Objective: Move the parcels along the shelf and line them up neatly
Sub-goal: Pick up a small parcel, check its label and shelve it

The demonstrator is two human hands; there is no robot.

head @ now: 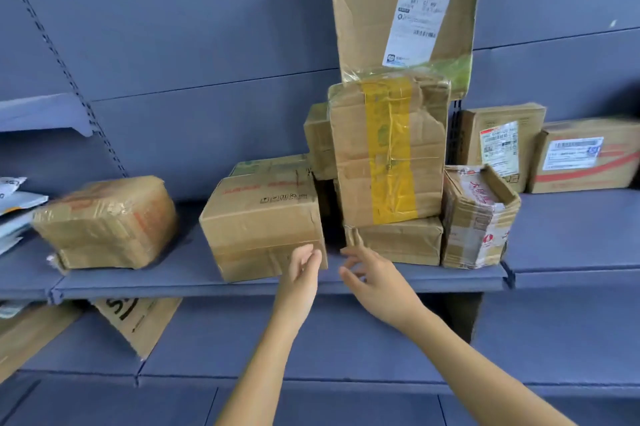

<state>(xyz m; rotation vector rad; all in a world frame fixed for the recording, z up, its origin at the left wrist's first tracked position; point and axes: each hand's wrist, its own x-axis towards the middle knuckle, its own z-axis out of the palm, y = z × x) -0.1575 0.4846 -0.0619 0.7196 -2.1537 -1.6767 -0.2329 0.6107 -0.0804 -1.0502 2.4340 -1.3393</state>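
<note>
Several brown cardboard parcels stand on the blue shelf (194, 281). A plain box (261, 219) sits in the middle, turned slightly askew. My left hand (301, 273) hovers at its lower right corner, fingers loosely bent, holding nothing. To the right, a box with yellow tape (389, 148) stands upright on a flat box (398, 240). My right hand (375, 278) is spread in front of that flat box's left corner, empty. A taped, dented box (479, 221) leans at the right end. A wrapped parcel (107, 221) lies apart at the left.
A tall labelled carton (405, 9) rises behind the stack, with a small box (317, 141) beside it. Two labelled boxes (498, 145) (585, 155) sit on the neighbouring shelf at right. White mail bags (14, 203) lie far left. A cardboard piece (138, 321) leans on the shelf below.
</note>
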